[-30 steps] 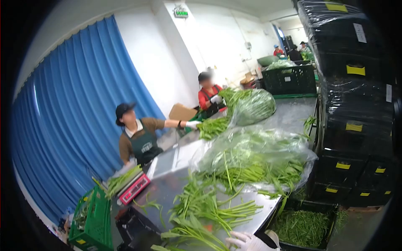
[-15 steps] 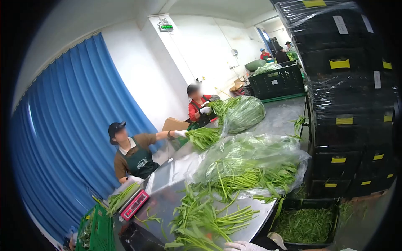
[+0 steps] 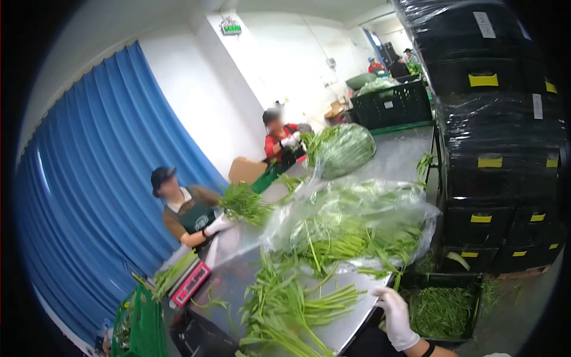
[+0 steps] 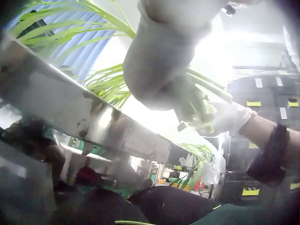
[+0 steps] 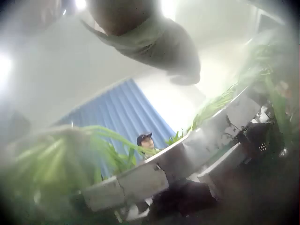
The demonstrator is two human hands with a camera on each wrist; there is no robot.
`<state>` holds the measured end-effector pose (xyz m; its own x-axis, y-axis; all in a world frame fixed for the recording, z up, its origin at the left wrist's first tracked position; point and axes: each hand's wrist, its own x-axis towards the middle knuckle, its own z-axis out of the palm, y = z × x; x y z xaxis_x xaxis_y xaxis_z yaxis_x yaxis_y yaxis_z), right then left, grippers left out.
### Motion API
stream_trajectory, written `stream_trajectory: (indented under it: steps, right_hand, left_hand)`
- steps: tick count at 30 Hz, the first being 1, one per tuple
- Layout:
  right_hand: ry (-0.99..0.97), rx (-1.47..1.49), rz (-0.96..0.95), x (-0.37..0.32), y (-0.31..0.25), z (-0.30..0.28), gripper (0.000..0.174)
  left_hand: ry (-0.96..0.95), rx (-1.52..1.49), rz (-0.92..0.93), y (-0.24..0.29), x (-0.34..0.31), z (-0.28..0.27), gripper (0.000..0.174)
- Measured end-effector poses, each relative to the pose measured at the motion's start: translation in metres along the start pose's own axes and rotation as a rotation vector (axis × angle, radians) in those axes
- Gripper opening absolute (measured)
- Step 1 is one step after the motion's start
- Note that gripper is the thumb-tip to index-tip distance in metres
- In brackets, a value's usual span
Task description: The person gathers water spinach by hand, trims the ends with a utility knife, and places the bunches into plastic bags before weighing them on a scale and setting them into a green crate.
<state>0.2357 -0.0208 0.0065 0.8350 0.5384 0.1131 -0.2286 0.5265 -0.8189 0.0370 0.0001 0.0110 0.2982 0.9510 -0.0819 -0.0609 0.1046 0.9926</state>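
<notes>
In the left wrist view my gloved left hand (image 4: 159, 61) grips a bunch of leafy greens (image 4: 199, 110), which look like water spinach. Cut stem ends stick out on one side and long leaves on the other. My gloved right hand (image 3: 395, 318) is at the table's near right corner in the head view, fingers loosely bent with nothing seen in them. From the left wrist, it shows just behind the stem ends. Loose greens (image 3: 291, 303) lie on the metal table (image 3: 351, 312) left of it. A small pale piece (image 3: 458, 260) appears above the trimmings bin.
A black bin (image 3: 476, 309) of green trimmings (image 3: 437, 312) stands right of the table. Farther along the table lies a plastic bag (image 3: 357, 208) of greens. A red scale (image 3: 190, 284) and green crate (image 3: 140, 318) are at left. Wrapped black crates (image 3: 482, 131) tower at right. Two people work opposite.
My right hand has risen and moved right toward the bin, and the pale piece has appeared above it. The person opposite has drawn a bunch of greens back toward their body.
</notes>
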Motion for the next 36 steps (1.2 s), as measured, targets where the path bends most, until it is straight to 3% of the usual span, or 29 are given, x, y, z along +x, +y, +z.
stream_trajectory:
  steps: [3,5,7,13,18,20,23,27,29,30,32,33,35,36]
  right_hand:
    - [-0.363,-0.095,0.237,-0.015,0.007,0.011,0.026]
    - [-0.542,-0.200,0.287,-0.018,-0.001,0.021,0.026]
    - [-0.652,-0.224,0.326,-0.017,0.027,0.021,0.033]
    - [-0.758,-0.263,0.570,-0.014,0.036,0.053,0.036]
    - [-0.775,-0.252,0.543,-0.010,0.042,0.050,0.040]
    - [-0.700,-0.010,0.670,-0.009,0.046,0.044,0.039]
    - [-0.723,0.117,0.733,-0.010,0.046,0.040,0.037]
    - [-0.750,0.070,0.805,-0.008,0.035,0.039,0.040]
    - [-0.874,-0.094,0.630,-0.007,0.031,0.037,0.032]
    - [-0.878,-0.093,0.632,-0.007,0.028,0.038,0.032]
    - [-1.012,-0.137,0.302,-0.007,0.023,0.040,0.027]
    - [-1.015,-0.136,0.303,-0.006,0.022,0.040,0.027]
    - [-0.928,-0.464,-0.166,-0.004,0.019,0.040,0.019]
    - [-0.928,-0.465,-0.166,-0.004,0.015,0.039,0.019]
  left_hand:
    - [-0.009,-0.022,-0.053,0.006,-0.005,0.000,0.017]
    - [-0.029,-0.027,-0.052,-0.003,-0.005,-0.006,0.020]
    - [-0.030,-0.027,-0.061,-0.006,-0.008,-0.008,0.023]
    - [-0.102,0.009,-0.056,-0.014,-0.005,-0.014,0.035]
    - [-0.060,-0.047,-0.132,-0.022,-0.005,-0.020,0.030]
    - [-0.051,-0.045,-0.139,-0.025,-0.004,-0.021,0.027]
    - [-0.045,-0.039,-0.142,-0.026,-0.003,-0.020,0.023]
    - [-0.061,-0.032,-0.157,-0.028,-0.004,-0.024,0.022]
    - [-0.071,-0.065,-0.167,-0.024,-0.006,-0.025,0.022]
    - [-0.081,-0.098,-0.176,-0.022,-0.006,-0.026,0.023]
    - [-0.088,-0.115,-0.174,-0.022,-0.007,-0.028,0.022]
    - [-0.101,-0.132,-0.172,-0.022,-0.007,-0.028,0.022]
    - [-0.113,-0.148,-0.175,-0.026,-0.007,-0.029,0.021]
    - [-0.128,-0.162,-0.181,-0.028,-0.007,-0.030,0.020]
